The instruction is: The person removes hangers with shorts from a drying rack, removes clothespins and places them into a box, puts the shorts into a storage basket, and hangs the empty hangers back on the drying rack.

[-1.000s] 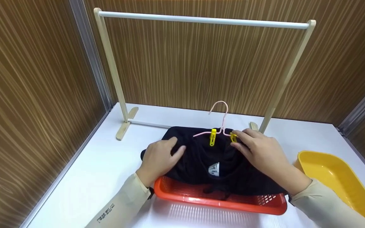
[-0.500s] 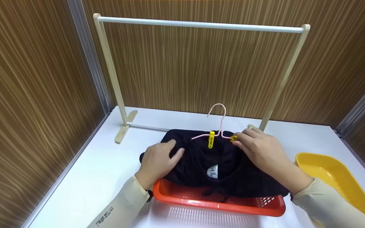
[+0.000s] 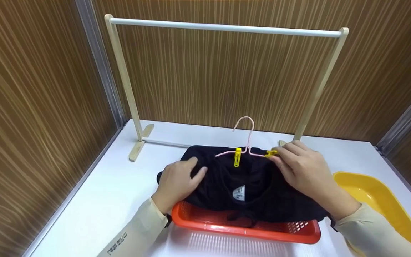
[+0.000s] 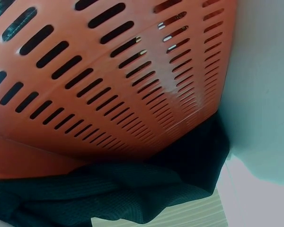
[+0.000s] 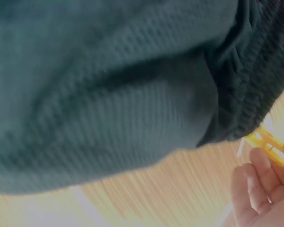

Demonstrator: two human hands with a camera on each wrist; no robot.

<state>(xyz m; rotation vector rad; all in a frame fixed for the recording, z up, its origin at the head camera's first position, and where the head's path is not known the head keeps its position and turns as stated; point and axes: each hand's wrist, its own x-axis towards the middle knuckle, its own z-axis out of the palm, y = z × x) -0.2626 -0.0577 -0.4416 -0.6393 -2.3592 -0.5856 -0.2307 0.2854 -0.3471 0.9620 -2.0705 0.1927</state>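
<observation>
A black garment [image 3: 209, 192] with a white label inside it lies over the red basket [image 3: 227, 230]. On its far edge stands a pink hanger [image 3: 249, 137], hook upward. One yellow clip [image 3: 237, 157] sits upright on the hanger's bar, left of the hook. My right hand [image 3: 300, 169] pinches the other yellow clip [image 3: 271, 153] by its end, at the right end of the bar; the right wrist view also shows this clip [image 5: 267, 144] at the fingers, below the ribbed cloth. My left hand [image 3: 178, 178] rests on the garment's left side, thumb and index finger spread.
Behind the basket, a drying rack with a white rail [image 3: 223, 26] and wooden posts spans the white table [image 3: 95, 200]. A yellow tray [image 3: 376, 192] stands on the right, beside my right forearm. Wood-patterned panels close off the back and sides.
My right hand has moved right with the yellow clip, towards the end of the hanger's bar. The clip has turned from upright to lying sideways. My left hand stays on the garment.
</observation>
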